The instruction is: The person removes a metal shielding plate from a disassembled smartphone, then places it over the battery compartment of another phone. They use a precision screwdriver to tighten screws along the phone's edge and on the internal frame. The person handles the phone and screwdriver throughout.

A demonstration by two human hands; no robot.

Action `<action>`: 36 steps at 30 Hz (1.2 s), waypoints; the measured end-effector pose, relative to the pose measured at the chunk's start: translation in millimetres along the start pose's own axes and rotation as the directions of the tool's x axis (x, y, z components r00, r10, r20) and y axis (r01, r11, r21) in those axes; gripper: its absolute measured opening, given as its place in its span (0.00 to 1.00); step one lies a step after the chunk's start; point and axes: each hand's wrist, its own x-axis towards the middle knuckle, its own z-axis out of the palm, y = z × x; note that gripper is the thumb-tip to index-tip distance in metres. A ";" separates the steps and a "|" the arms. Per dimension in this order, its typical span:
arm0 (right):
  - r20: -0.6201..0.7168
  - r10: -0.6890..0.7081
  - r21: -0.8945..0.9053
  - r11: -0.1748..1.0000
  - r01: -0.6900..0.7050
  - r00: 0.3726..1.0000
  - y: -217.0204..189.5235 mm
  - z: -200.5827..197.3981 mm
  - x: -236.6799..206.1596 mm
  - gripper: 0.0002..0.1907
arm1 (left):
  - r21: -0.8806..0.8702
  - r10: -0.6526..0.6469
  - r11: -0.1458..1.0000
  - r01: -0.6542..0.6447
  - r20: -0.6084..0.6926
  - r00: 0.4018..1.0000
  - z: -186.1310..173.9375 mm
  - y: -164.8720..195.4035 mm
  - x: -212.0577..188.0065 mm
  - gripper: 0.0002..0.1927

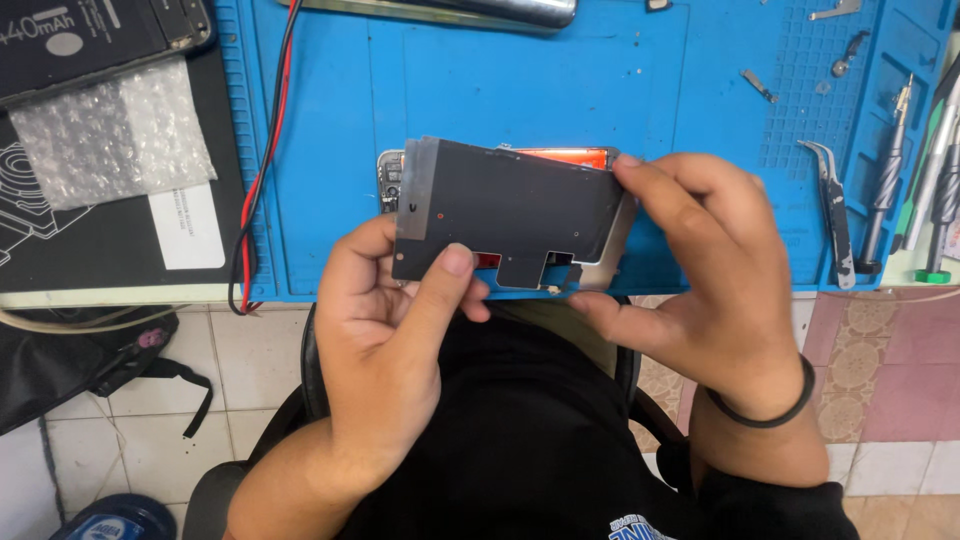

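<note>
A: Where is the plate [505, 210] right now?

B: You hold it up at the centre of the view, over the near edge of the blue mat [480, 70]. It is a dark, flat sheet with a notched lower edge and a silvery rim at its 9 o'clock and 3 o'clock ends.

A: And my hands?

B: Your left hand [385, 330] pinches the plate at its 7 o'clock corner, thumb pressed on the face, fingers curled behind. Your right hand [700, 270] grips the 3 o'clock end, fingertips on the top edge, thumb under the bottom corner. Both are closed on the plate, not spread.

A: Anything behind it?

B: A phone [392, 178] shows at the plate's 10 o'clock, with an orange strip along the top edge. I cannot tell if the plate touches it.

A: What else lies about?

B: Tweezers [832, 205] lie on the mat at 3 o'clock, with screwdrivers [890, 180] just past them. Red and black wires [262, 160] run down the mat's edge at 9 o'clock, and bubble wrap [110, 135] sits on a black pad at 10 o'clock.
</note>
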 end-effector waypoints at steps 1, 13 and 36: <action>0.004 0.003 0.009 1.000 -0.003 1.000 2.4 1.7 -0.8 0.42 | 0.026 -0.002 1.000 0.002 -0.012 1.000 -0.3 0.2 0.7 0.15; 0.092 0.011 0.035 0.999 -0.014 0.996 17.8 9.8 -1.8 0.45 | 0.719 0.150 0.684 -0.124 0.027 0.988 -1.4 13.1 -1.8 0.35; 0.117 0.013 0.000 1.000 -0.013 0.993 8.4 13.6 5.7 0.45 | 0.878 0.026 0.478 -0.029 0.019 0.999 -12.5 40.1 16.6 0.29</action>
